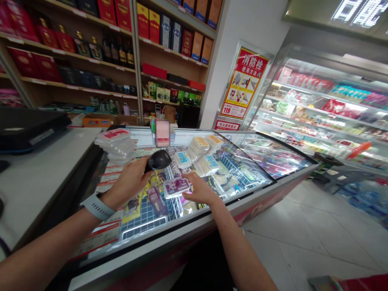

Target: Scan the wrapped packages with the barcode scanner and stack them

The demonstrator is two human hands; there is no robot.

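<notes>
My left hand [132, 178], below a pale watch strap, is wrapped round a black handheld barcode scanner [159, 160]. The scanner's head points right, above the glass-topped freezer [182, 133]. My right hand [198, 189] grips the right end of a flat plastic box with a purple grape label [176, 187]. This box is just below and right of the scanner, over the glass. Beyond it lie a blue-labelled box [182, 159], a stack of orange-labelled boxes [198, 147] and more blue-labelled boxes [207, 164]. At the left of the glass is a pile of red-labelled boxes [113, 139].
A grey counter [39, 182] with a black device [33, 125] runs along the left. Shelves of bottles and gift boxes [91, 60] stand behind. To the right are tiled floor [291, 226], a grey stool [342, 176] and a lit display fridge [327, 97].
</notes>
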